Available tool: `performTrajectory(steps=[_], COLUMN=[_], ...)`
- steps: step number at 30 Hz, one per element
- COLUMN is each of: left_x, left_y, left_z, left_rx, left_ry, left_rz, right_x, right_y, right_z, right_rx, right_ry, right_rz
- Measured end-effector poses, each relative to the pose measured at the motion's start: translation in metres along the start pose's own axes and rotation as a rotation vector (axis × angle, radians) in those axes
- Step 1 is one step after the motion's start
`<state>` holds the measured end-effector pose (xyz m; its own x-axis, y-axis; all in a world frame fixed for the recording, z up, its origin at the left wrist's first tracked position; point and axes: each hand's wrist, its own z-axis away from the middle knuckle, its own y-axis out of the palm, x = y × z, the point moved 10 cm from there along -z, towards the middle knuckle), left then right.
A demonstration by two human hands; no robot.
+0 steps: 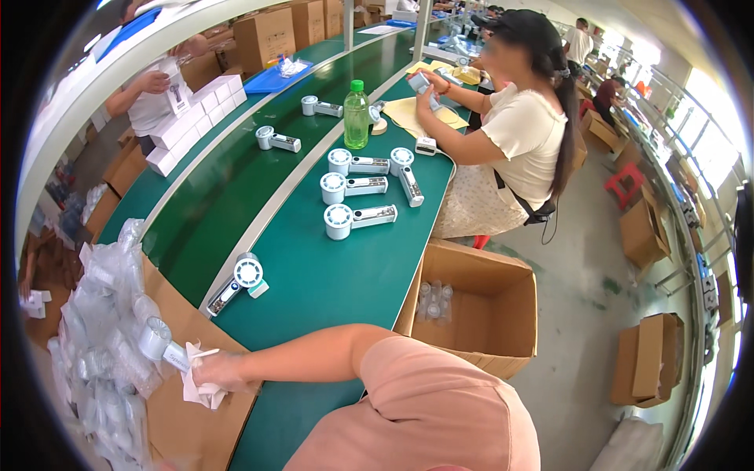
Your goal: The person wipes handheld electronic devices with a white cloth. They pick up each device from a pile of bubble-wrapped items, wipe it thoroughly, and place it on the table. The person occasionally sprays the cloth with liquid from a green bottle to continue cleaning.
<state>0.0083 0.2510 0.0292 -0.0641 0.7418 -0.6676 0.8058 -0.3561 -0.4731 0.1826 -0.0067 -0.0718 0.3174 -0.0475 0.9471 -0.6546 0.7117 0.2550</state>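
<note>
My right arm reaches across to the left, and my right hand (220,372) is closed round a white cloth (203,392) and the handle of a light-blue handheld fan (155,339). The fan's round head points away from me, over a heap of clear plastic packaging (106,314) that lies on brown cardboard (184,400). The cloth hides part of the fan's handle. My left hand does not show. Nearest to my right forearm on the green table (314,290), another fan (248,273) lies near the belt's rail.
Several fans (338,222) lie farther along the table, by a green bottle (356,118). An open carton (479,306) with clear plastic pieces stands right of the table. A co-worker (518,118) sits beyond it, holding a fan. Across the green belt (228,173) stand white boxes (188,125).
</note>
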Motion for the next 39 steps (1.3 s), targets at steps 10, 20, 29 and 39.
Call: performTrajectory(steps=[10, 20, 29, 39], left_x=[-0.065, -0.065, -0.066, -0.04], left_y=[0.156, 0.134, 0.131, 0.134], left_z=[0.058, 0.052, 0.053, 0.043], left_rx=[0.672, 0.518, 0.483, 0.49], left_ry=[0.202, 0.211, 0.214, 0.064], left_rz=[-0.284, -0.257, -0.346, -0.238], right_x=[0.022, 0.0, 0.045, 0.003], right_y=[-0.02, -0.003, -0.03, -0.016], right_z=[-0.048, -0.041, 0.008, -0.001], right_rx=[-0.07, 0.13, -0.186, 0.071], right_ry=[-0.868, -0.352, -0.001, 0.177], right_rz=[0.064, 0.009, 0.178, -0.062])
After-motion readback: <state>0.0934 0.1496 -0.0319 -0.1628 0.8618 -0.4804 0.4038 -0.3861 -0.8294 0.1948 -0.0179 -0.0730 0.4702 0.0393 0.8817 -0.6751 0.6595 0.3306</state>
